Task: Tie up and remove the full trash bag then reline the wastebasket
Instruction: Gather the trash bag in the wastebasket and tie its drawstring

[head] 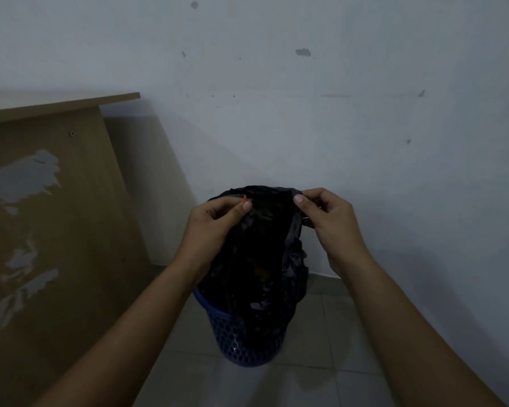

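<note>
Here, black bag (256,259) fills blue wastebasket (247,342).

A wastebasket (247,339) stands on the floor (350,333) just before a wall (306,113), with a trash bag (259,254) sitting in it and rising above its rim. The left hand (215,221) pinches the bag's top edge on the left and the right hand (326,218) pinches it on the right. A board (50,207) leans against the wall to the left of the wastebasket.
</note>
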Action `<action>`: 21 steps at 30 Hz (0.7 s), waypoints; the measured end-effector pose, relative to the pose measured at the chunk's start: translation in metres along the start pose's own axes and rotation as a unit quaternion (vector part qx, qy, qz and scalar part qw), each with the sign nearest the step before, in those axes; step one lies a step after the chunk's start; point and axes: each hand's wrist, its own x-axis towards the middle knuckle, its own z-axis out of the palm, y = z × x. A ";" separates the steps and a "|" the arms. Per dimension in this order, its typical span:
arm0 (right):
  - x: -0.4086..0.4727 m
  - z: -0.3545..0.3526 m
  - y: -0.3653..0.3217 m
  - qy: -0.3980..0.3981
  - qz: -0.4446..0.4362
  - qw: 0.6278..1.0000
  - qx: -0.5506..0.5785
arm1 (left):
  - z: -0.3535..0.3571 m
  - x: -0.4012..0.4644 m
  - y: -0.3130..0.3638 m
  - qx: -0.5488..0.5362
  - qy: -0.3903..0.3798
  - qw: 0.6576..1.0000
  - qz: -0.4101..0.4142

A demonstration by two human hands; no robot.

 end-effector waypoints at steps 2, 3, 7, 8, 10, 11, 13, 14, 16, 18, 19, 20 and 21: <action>-0.003 0.003 -0.004 -0.005 -0.013 1.000 -0.028 | 0.005 0.001 0.005 0.022 -0.001 1.000 0.019; -0.005 0.004 -0.005 -0.005 -0.016 0.999 -0.041 | 0.007 0.002 0.007 0.036 0.001 0.999 0.028; -0.006 0.007 -0.012 0.002 -0.041 0.995 -0.091 | 0.010 0.005 0.013 0.136 -0.006 0.988 0.078; -0.005 0.008 -0.016 0.008 -0.048 0.994 -0.098 | 0.010 0.004 0.016 0.160 -0.013 0.983 0.090; -0.004 0.008 -0.024 0.018 -0.061 0.993 -0.102 | 0.010 0.004 0.023 0.190 -0.021 0.975 0.114; -0.005 0.008 -0.029 0.021 -0.064 0.993 -0.099 | 0.010 0.006 0.026 0.200 -0.018 0.972 0.123; -0.006 0.009 -0.036 0.027 -0.082 0.991 -0.103 | 0.013 0.009 0.032 0.223 -0.005 0.965 0.137; -0.006 0.009 -0.041 0.033 -0.099 0.988 -0.115 | 0.015 0.012 0.035 0.239 0.000 0.960 0.144; -0.003 0.013 -0.052 0.046 -0.133 0.982 -0.129 | 0.021 0.019 0.041 0.264 -0.002 0.951 0.159; 0.007 0.018 -0.067 0.044 -0.150 0.980 -0.121 | 0.026 0.029 0.047 0.281 -0.012 0.944 0.170; 0.014 0.021 -0.074 0.039 -0.154 0.981 -0.112 | 0.029 0.035 0.050 0.289 -0.019 0.941 0.173; 0.023 0.024 -0.080 0.033 -0.155 0.982 -0.103 | 0.031 0.042 0.054 0.296 -0.025 0.939 0.175; 0.031 0.028 -0.085 0.026 -0.152 0.984 -0.094 | 0.033 0.049 0.059 0.298 -0.028 0.938 0.175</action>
